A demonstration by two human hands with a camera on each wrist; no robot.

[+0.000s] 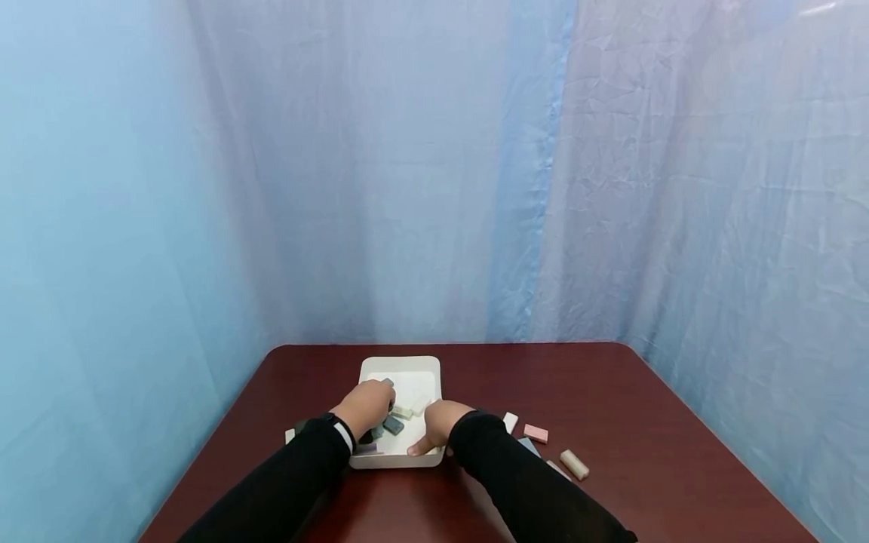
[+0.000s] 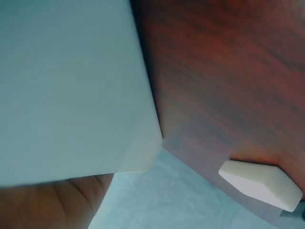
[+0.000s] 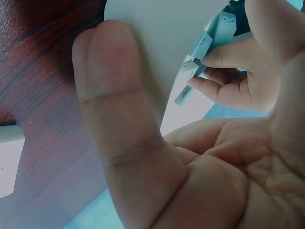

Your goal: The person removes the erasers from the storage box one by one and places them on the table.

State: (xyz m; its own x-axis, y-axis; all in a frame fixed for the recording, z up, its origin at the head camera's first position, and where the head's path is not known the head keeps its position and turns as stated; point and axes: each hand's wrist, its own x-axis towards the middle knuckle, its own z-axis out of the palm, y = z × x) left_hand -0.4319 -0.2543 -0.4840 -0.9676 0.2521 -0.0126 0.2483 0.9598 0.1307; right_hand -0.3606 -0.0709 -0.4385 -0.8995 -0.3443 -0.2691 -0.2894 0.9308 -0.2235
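A white tray (image 1: 410, 367) stands at the middle of the table, with several small block-shaped erasers inside. My left hand (image 1: 366, 406) reaches into its left side. In the right wrist view its thumb and fingers pinch a grey-blue eraser (image 3: 182, 96), partly hidden by the fingertips. Close by lie a light-blue eraser (image 3: 202, 44) and a pale eraser (image 1: 402, 412). My right hand (image 1: 440, 426) grips the tray's right wall, fingers (image 3: 114, 64) along the outside. The tray's outer wall (image 2: 71, 95) fills much of the left wrist view.
To the right of the tray, partly behind the right sleeve, lie a white eraser (image 1: 511, 422), a pink eraser (image 1: 535, 434), a blue one (image 1: 529, 446) and a cream one (image 1: 574, 464). A pale eraser (image 1: 290, 436) lies left of the tray. Curtains (image 1: 434, 188) surround the table.
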